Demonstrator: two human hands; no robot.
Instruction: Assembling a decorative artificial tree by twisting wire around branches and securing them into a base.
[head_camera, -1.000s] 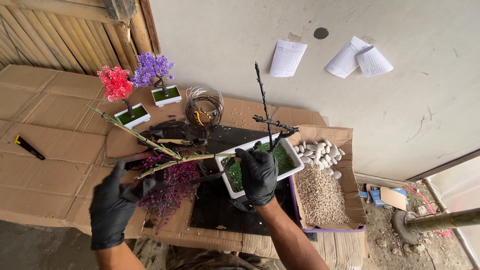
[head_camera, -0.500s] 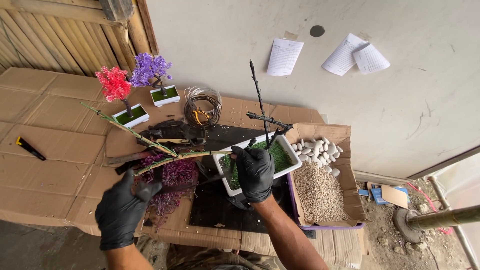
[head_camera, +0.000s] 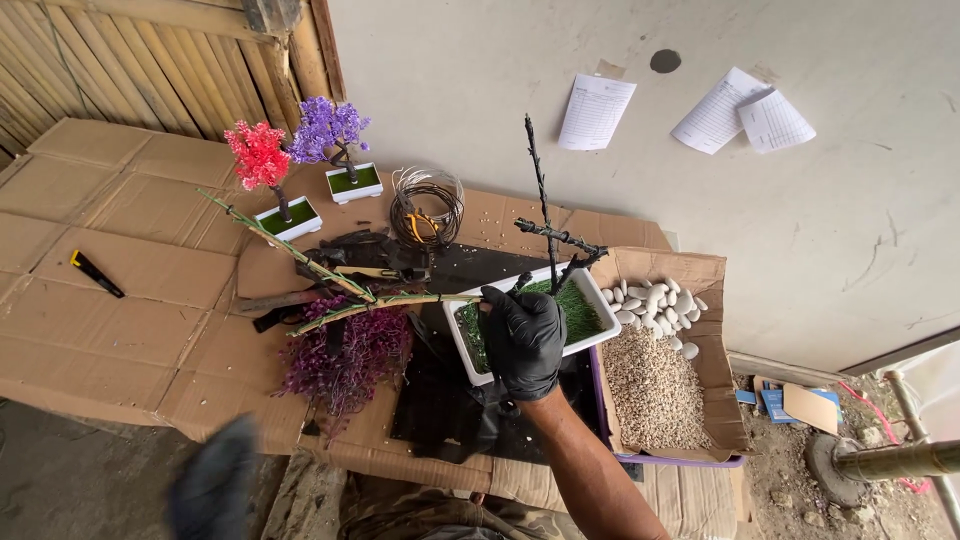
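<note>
L hand (head_camera: 215, 490) has dropped low & blurred since 0.5 s ago, grip can't tell. R hand (head_camera: 522, 340) still clamps bare black tree (head_camera: 545, 225) upright in white tray (head_camera: 590, 345); 1-handed now.

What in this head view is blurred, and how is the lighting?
Head view: the left hand at the bottom edge is smeared by motion blur; the right hand on the white pot is sharp, as are the pebbles. Light is soft and even, with faint shadows and no glare on the wall.
</note>
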